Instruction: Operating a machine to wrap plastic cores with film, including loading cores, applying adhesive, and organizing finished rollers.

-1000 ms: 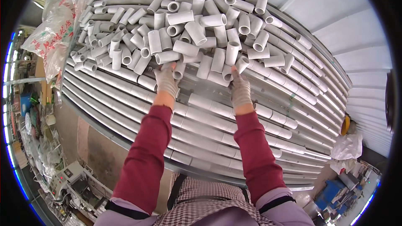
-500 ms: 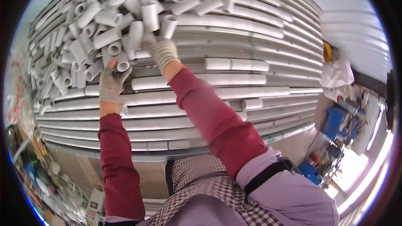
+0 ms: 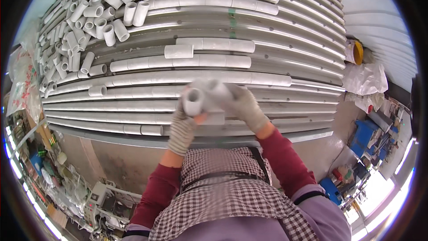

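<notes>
As gloved hands [image 3: 182, 127] hold tubes [image 3: 193, 106], hollow, pale

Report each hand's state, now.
Left hand: closed on a short, pale-grey, matte hollow tube.
Right hand: blurred against another pale-grey tube; open or closed cannot be told.

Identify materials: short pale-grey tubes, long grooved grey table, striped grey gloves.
Short pale-grey cylindrical tubes: possibly ceramic, plastic or metal; opaque, mostly matte surface.
Long grooved grey table: probably metal; satin, with bright streaks along its ridges.
Striped grey gloves: likely knitted fabric; matte, ribbed.
</notes>
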`<state>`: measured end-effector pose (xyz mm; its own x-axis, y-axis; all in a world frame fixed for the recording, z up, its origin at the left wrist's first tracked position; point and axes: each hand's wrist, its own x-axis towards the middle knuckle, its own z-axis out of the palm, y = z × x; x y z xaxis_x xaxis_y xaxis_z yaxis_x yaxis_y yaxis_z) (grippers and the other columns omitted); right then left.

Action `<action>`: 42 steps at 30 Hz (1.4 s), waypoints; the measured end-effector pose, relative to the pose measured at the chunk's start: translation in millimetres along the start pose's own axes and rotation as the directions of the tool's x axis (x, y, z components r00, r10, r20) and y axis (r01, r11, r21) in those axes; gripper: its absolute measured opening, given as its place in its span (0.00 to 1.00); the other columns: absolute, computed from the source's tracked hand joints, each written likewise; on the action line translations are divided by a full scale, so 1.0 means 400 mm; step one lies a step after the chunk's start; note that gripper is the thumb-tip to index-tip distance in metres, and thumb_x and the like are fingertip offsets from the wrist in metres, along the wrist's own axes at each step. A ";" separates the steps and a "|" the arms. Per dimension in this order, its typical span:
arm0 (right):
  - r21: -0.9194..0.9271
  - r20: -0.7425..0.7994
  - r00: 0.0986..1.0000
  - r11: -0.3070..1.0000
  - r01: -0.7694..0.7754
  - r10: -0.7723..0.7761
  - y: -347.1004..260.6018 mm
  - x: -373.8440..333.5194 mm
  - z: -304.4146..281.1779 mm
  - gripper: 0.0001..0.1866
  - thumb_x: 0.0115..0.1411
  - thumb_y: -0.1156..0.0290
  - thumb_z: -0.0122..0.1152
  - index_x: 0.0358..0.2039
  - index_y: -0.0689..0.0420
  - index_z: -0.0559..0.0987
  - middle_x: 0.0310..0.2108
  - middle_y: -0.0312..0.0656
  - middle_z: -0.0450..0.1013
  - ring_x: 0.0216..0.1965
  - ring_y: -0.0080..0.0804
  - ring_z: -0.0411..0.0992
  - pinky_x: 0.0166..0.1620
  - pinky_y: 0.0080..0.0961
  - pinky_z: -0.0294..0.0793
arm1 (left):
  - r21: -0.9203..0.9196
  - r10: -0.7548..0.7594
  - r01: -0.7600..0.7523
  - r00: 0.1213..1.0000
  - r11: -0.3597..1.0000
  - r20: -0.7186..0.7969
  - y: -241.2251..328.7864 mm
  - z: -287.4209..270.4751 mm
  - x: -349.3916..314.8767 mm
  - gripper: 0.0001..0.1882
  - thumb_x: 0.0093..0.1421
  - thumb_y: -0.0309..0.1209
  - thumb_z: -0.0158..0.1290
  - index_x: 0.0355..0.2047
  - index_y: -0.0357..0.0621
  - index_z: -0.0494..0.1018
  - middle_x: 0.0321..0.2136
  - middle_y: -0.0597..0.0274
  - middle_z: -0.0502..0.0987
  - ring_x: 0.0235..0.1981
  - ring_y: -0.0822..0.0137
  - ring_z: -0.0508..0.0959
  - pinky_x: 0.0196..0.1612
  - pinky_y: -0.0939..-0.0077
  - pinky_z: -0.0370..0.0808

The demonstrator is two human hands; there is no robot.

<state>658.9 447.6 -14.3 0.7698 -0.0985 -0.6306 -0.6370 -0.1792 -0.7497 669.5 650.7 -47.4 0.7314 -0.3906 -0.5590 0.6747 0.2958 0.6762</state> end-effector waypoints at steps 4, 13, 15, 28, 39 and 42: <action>0.271 -0.073 0.987 0.955 -0.117 0.141 0.206 -0.143 -0.195 0.30 0.49 0.69 0.67 0.53 0.63 0.71 0.43 0.44 0.75 0.42 0.30 0.73 0.45 0.24 0.74 | 0.231 -0.102 0.068 0.985 0.971 0.140 -0.162 0.168 0.006 0.37 0.50 0.19 0.61 0.60 0.50 0.62 0.51 0.62 0.69 0.48 0.67 0.73 0.46 0.71 0.79; 0.298 -0.227 0.963 0.951 -0.076 0.148 0.484 -0.109 -0.352 0.31 0.48 0.77 0.68 0.54 0.62 0.69 0.42 0.44 0.76 0.42 0.30 0.74 0.46 0.24 0.77 | 0.885 -0.205 -0.465 0.866 0.006 0.457 -0.232 0.166 -0.075 0.22 0.49 0.30 0.59 0.46 0.54 0.74 0.46 0.61 0.74 0.48 0.54 0.72 0.51 0.60 0.70; -0.006 -0.201 0.972 0.992 -0.128 0.124 0.366 -0.086 -0.238 0.32 0.49 0.67 0.69 0.54 0.62 0.69 0.41 0.44 0.77 0.39 0.30 0.74 0.43 0.27 0.76 | 0.839 -0.104 -0.535 0.844 -0.101 0.525 -0.247 0.150 -0.080 0.19 0.50 0.33 0.57 0.45 0.54 0.74 0.47 0.65 0.73 0.50 0.58 0.71 0.53 0.60 0.67; -0.690 -0.332 0.934 0.709 -0.143 -0.134 0.458 -0.226 -0.346 0.29 0.45 0.77 0.65 0.51 0.50 0.74 0.49 0.50 0.66 0.50 0.50 0.66 0.53 0.41 0.67 | 0.839 -0.098 -0.476 0.878 -0.263 0.468 -0.224 0.075 -0.033 0.12 0.53 0.31 0.49 0.39 0.48 0.74 0.43 0.62 0.76 0.48 0.57 0.73 0.56 0.56 0.67; -0.259 -0.517 0.856 0.956 -0.139 -0.016 0.507 -0.166 -0.089 0.42 0.51 0.77 0.61 0.66 0.56 0.54 0.64 0.59 0.52 0.65 0.53 0.53 0.65 0.35 0.53 | 0.945 0.512 -0.207 0.800 -0.255 0.313 0.043 -0.146 -0.113 0.21 0.45 0.25 0.56 0.42 0.45 0.72 0.42 0.54 0.76 0.44 0.50 0.75 0.49 0.54 0.71; -0.401 -0.464 0.885 0.900 -0.173 -0.036 0.460 -0.148 -0.031 0.36 0.55 0.72 0.61 0.63 0.58 0.59 0.64 0.60 0.51 0.65 0.52 0.52 0.65 0.35 0.53 | 0.970 0.607 -0.072 0.768 -0.234 0.204 0.166 -0.291 -0.051 0.22 0.45 0.24 0.56 0.44 0.44 0.72 0.41 0.53 0.76 0.43 0.48 0.74 0.49 0.57 0.71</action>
<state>496.5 408.2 -112.5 0.7226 -0.5348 -0.4381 -0.6909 -0.5363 -0.4848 710.9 779.6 -46.9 0.9513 -0.2980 0.0794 -0.3066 -0.8862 0.3472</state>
